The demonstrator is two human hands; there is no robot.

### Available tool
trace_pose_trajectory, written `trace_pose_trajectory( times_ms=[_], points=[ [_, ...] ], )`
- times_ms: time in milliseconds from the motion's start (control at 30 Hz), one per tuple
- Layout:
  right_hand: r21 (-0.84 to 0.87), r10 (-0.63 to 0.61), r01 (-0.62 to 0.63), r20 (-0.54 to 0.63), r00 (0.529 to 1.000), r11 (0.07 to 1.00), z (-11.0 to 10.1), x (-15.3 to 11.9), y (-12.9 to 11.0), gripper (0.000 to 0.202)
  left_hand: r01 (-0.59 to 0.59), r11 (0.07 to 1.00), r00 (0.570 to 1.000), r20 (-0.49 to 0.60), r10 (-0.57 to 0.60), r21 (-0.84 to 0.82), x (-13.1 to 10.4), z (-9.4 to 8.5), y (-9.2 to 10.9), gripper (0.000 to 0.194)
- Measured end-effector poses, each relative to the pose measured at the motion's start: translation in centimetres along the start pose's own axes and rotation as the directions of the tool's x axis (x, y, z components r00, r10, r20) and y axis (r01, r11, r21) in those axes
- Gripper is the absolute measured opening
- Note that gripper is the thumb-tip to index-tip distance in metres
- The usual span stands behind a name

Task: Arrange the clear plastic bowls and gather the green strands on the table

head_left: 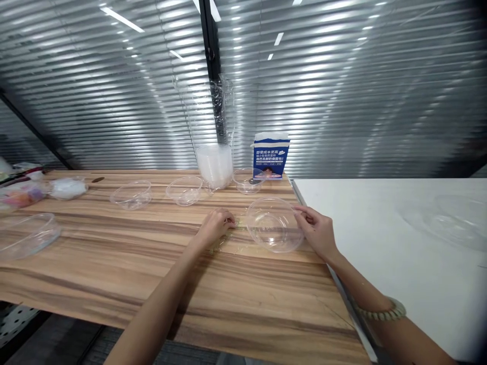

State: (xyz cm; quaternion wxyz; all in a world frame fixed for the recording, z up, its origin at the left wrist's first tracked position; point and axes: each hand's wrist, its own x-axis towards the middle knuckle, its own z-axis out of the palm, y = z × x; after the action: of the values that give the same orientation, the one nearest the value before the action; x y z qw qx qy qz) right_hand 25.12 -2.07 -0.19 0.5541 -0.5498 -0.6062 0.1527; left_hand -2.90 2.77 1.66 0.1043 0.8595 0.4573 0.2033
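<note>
A clear round plastic bowl [274,238] is tilted a little above the wooden table, its inside facing me. The thumb and fingers of my right hand [317,232] grip its right rim. To the left of the bowl, my left hand [216,226] rests low at the tabletop with its fingers drawn together. Thin yellowish-green bits [217,247] lie beside and under those fingers. What the left fingertips hold, if anything, is too small to make out.
Clear plastic bowls [133,195] stand along the back, near a stack of bowls [215,166] in a plastic bag and a blue-and-white paper bag [270,156]. Bagged items [68,187] and a large clear container [30,235] are at left. A white tabletop [365,243] adjoins the wooden table [247,304].
</note>
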Motion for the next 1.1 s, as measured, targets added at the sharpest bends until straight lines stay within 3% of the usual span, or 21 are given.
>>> trace_pose_trajectory(
  times_ms=[567,767,833,933,1033,1100],
  points=[
    [0.002,-0.004,0.004,-0.013,1.0,1.0,0.0,0.1,0.0,0.029,0.133,0.981,0.991,0.051,-0.127,-0.14,-0.1,0.6,-0.9,0.005],
    [-0.015,-0.024,0.024,-0.009,1.0,1.0,0.0,0.1,0.2,0.029,0.111,0.964,0.991,-0.04,-0.124,-0.241,-0.1,0.4,-0.7,0.004],
    [-0.011,-0.039,0.038,-0.008,0.999,0.999,0.0,0.0,0.1,0.029,0.063,0.927,0.974,-0.179,-0.138,-0.371,0.1,-0.1,0.6,0.006],
    [0.004,-0.056,0.056,-0.001,0.998,0.998,0.1,0.0,0.0,0.029,-0.148,0.852,0.89,-0.444,-0.107,-0.502,0.1,-0.7,3.9,0.012],
    [-0.006,-0.066,0.066,0.005,0.998,0.998,0.0,0.1,-0.1,0.029,-0.35,0.853,0.863,-0.488,0.133,-0.387,-0.1,-1.2,6.6,0.013],
    [-0.019,-0.061,0.061,-0.007,0.998,0.998,0.0,0.1,-0.2,0.029,-0.398,0.856,0.864,-0.45,0.227,-0.331,-0.3,-1.5,6.9,0.013]
  ],
)
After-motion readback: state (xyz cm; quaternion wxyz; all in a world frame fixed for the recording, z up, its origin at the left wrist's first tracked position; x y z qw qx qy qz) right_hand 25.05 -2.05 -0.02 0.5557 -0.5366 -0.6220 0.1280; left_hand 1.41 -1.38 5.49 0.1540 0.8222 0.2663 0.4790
